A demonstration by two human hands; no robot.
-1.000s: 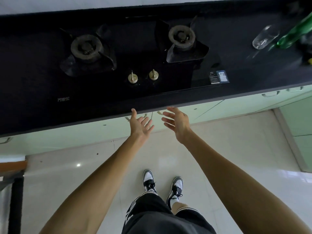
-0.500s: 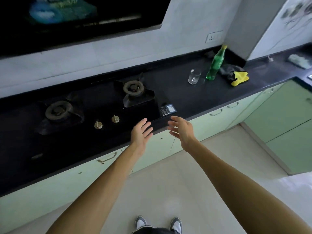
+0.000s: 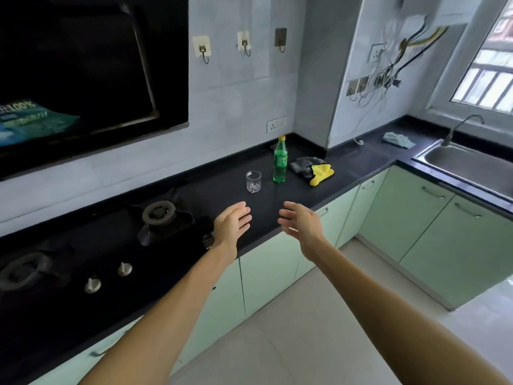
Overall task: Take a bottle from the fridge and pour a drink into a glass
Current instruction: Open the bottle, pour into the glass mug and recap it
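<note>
Black tabletop [image 3: 219, 195] runs under a tiled wall, carrying a green bottle [image 3: 280, 162] that stands upright, capped, just beside a clear glass [image 3: 253, 181]. Left hand [image 3: 232, 224] and right hand [image 3: 302, 225] hover short of them, fingers loosely spread, holding nothing. Fetching looks finished; next likely comes gripping the bottle, uncapping it, then pouring into the glass without tipping it.

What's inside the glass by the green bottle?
Nothing that shows: the glass looks empty, with only bright glints at its base. Its clear sides hide nothing.
</note>
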